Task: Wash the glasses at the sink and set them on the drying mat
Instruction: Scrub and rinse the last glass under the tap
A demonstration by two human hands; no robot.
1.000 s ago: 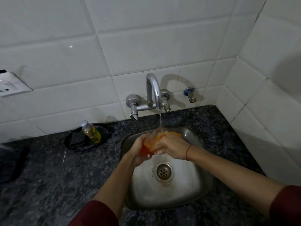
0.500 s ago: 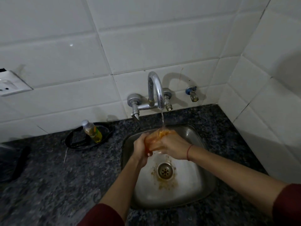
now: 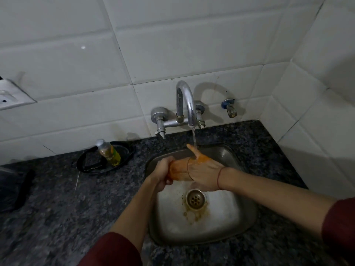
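The glass (image 3: 179, 168) lies on its side over the sink (image 3: 247, 208), long axis running left to right, just below the stream from the tap (image 3: 185, 100). The left hand (image 3: 163, 172) grips its base end; the right hand (image 3: 206, 173) has fingers pushed into the mouth, their curl not discernible. Orange residue coats the glass and rings the drain (image 3: 195, 198). No drying mat is in view.

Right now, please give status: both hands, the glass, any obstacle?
Left hand grips glass base. Right hand reaches into glass, under tap water. Glass sideways over sink, orange residue inside. Nothing blocking seen.
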